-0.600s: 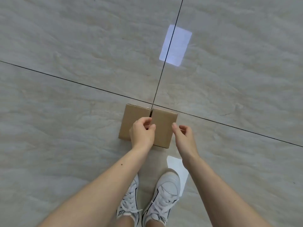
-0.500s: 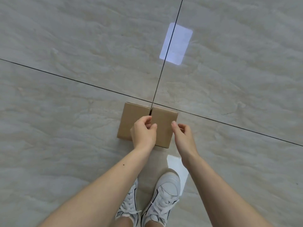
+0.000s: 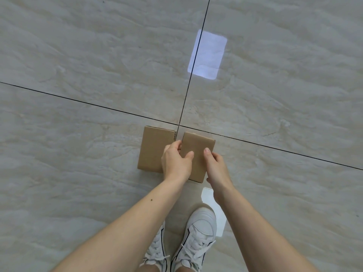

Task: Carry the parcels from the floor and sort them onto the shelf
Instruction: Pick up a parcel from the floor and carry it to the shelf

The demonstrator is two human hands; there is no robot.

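Note:
Two small brown cardboard parcels sit side by side on the tiled floor just ahead of my feet. The left parcel (image 3: pixel 152 148) lies flat. The right parcel (image 3: pixel 197 146) is held from both sides: my left hand (image 3: pixel 175 163) grips its left edge with the thumb on top, and my right hand (image 3: pixel 215 165) grips its right edge. A narrow gap shows between the two parcels. The shelf is out of view.
Glossy beige marble tiles with dark grout lines (image 3: pixel 188 91) crossing just behind the parcels. My white sneakers (image 3: pixel 196 238) stand right below the parcels. A bright rectangular light reflection (image 3: pixel 207 54) lies on the floor farther ahead.
My right hand has closed in onto the right parcel's right edge. The right parcel has shifted slightly away from the left one, opening a gap between them.

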